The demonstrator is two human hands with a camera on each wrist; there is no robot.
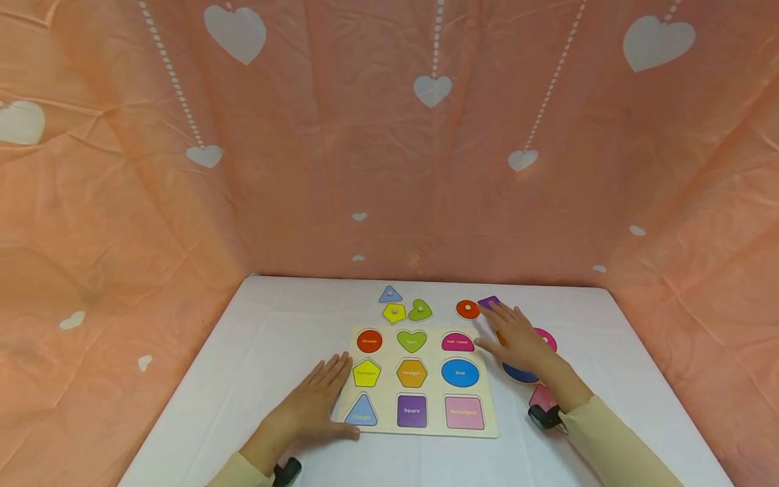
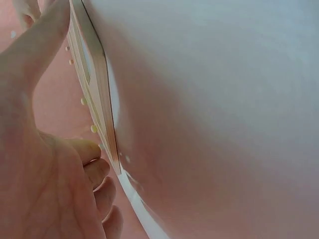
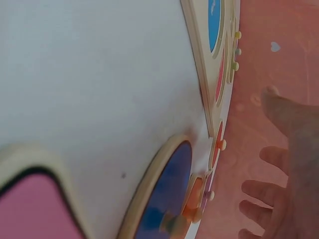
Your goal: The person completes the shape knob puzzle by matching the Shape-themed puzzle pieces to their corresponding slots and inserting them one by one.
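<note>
A pale wooden shape puzzle board (image 1: 433, 391) lies on the table, its coloured recesses labelled with shape names. My left hand (image 1: 316, 399) rests along the board's left edge with fingers straight and thumb at the lower left corner. My right hand (image 1: 517, 338) reaches over the loose knobbed pieces right of the board, fingers spread, holding nothing. Near its fingertips are a purple square (image 1: 488, 302) and a red circle (image 1: 468, 310). Beneath or beside it lie an orange piece (image 1: 500, 337), partly hidden, a magenta piece (image 1: 548, 337), a blue oval (image 3: 167, 194) and a pink piece (image 3: 40, 214).
Behind the board lie a blue triangle (image 1: 390, 295), a yellow pentagon (image 1: 394, 313) and a green heart (image 1: 420, 310), each with a knob. A white cloth (image 1: 292, 311) covers the table. Peach curtains (image 1: 389, 169) with white hearts enclose the back and sides.
</note>
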